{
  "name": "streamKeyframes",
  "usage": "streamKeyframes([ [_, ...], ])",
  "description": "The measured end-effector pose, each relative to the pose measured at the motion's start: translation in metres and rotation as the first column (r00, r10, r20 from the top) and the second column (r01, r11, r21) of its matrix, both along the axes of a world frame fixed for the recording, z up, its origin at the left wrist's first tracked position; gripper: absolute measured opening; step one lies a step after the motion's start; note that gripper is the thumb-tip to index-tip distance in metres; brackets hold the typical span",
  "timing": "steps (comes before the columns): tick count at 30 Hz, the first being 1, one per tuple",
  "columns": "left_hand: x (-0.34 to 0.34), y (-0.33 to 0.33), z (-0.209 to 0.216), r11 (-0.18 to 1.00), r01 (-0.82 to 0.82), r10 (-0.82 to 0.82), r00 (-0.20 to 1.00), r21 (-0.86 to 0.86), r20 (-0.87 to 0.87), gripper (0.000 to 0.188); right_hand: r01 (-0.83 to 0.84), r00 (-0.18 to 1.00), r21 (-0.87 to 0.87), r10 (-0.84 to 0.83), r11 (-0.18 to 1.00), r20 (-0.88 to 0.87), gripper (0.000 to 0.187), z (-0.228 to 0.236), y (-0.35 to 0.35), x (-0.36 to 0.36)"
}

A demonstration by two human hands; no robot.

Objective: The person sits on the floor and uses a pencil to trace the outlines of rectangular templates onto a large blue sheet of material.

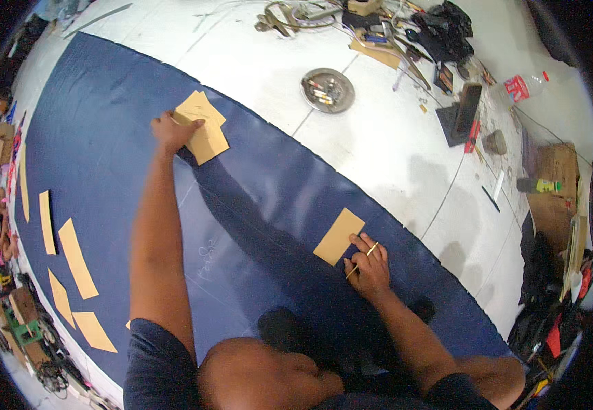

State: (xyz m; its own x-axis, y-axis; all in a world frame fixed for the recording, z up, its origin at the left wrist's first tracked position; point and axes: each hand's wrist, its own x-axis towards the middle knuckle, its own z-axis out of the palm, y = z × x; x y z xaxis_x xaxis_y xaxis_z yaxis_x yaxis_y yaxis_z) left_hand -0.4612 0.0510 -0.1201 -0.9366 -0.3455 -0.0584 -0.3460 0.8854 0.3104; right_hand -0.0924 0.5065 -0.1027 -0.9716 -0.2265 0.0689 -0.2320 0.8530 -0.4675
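A large dark blue sheet (262, 184), like leather or vinyl, lies spread beneath both my hands, with pale lines and scribbles on it. Toward the far side, my left hand (173, 133) grips a few overlapping tan card pieces (207, 145), its thumb pressed on top. My right hand (370, 272) has a thin yellow pen-like stick (374, 247) between its fingers. Its fingertips touch the edge of a tan rectangular card (339, 236) lying flat near the sheet's right edge. I cannot make out the stick's exact kind.
Several narrow tan cards (77, 260) lie at the sheet's left. On the white surface (378, 150) stand a metal ashtray (337, 99) with butts, a black plastic bag (443, 27), a dark upright block (468, 109) and a clear bottle (532, 83). Tools clutter the far side.
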Motion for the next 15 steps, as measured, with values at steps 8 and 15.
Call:
streamKeyframes([
  [8, 0.008, 0.014, 0.032, 0.851, 0.037, -0.121, 0.985, 0.524, 0.127, 0.07, -0.006, 0.999, -0.026, 0.006, 1.0, 0.033, 0.021, 0.003, -0.002, -0.004],
  [15, 0.076, 0.177, 0.089, 0.296, 0.167, -0.604, 0.796, 0.94, 0.049, 0.052, -0.003, 1.0, -0.063, 0.003, 0.998, 0.004, 0.02, 0.01, 0.001, -0.002],
])
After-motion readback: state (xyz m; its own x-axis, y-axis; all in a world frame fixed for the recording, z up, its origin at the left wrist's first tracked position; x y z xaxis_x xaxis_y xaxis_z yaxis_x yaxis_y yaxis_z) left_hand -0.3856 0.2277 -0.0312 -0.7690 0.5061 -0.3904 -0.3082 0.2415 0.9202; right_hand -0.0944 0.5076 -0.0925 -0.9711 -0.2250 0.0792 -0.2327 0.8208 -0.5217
